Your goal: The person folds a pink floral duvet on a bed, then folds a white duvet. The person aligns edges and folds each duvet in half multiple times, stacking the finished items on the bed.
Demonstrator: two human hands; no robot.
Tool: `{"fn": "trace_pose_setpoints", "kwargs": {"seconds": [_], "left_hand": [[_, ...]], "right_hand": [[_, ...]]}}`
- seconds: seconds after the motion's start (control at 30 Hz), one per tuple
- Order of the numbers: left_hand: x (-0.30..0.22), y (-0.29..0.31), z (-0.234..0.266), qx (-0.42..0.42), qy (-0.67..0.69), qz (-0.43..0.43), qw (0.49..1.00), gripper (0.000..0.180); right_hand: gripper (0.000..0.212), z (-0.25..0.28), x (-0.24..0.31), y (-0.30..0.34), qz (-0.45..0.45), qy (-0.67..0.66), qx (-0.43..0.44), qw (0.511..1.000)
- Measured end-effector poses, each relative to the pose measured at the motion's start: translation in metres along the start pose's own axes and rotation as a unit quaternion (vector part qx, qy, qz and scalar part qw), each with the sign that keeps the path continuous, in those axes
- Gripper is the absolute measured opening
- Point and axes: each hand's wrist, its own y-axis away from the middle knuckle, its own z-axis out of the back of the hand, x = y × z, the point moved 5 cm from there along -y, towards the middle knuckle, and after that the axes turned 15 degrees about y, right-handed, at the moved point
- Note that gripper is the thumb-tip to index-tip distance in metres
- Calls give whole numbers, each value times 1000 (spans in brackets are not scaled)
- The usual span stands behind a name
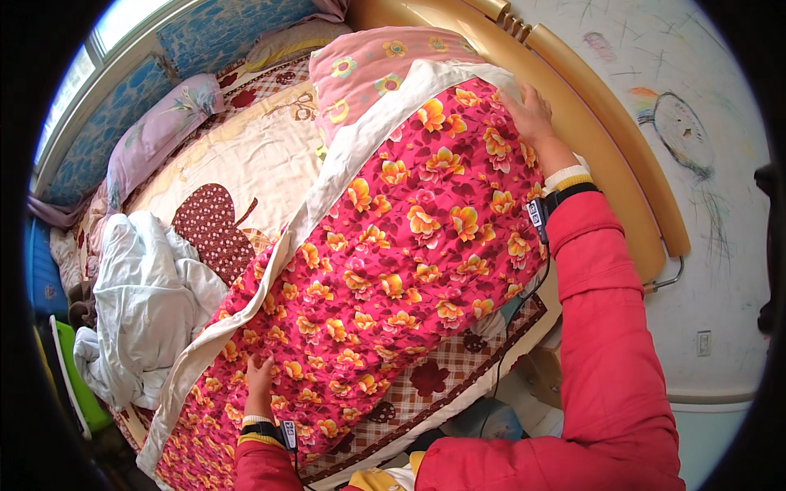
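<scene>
A pink-red quilt (401,270) with orange flowers and a white border lies slantwise over the bed. My right hand (528,114) is closed on the quilt at its far right corner, close to the headboard. Nearer and to the left, my left hand (259,378) presses into the flowered side, its fingers bunched on the cloth; the fingertips are partly sunk in it. Both wrists wear dark straps with small devices. Beyond the quilt's white border shows a cream bed sheet (262,164) with a dark red apple-shaped patch.
A pink flowered pillow (360,69) lies by the wooden headboard (610,155). Crumpled white bedding (147,303) is heaped at the left, beside a green bin (82,385). A purple pillow (155,135) leans against the window-side wall. A scribbled white wall (704,82) stands at the right.
</scene>
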Motion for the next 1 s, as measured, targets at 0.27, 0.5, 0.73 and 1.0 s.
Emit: {"fn": "trace_pose_setpoints", "kwargs": {"seconds": [0.27,0.5,0.73,1.0], "left_hand": [[2,18,-3,8,46,14,999,39],[-21,49,5,29,-13,-25,999,24],[-97,62,-82,127,-30,-65,989,23],[-243,164,-324,544,240,52,802,99]], "right_hand": [[115,-42,-55,-19,-154,-87,126,976],[90,-90,-44,-68,-32,-168,107,979],[10,7,0,-22,73,-177,-152,970],[2,109,89,190,516,-6,-43,856]]}}
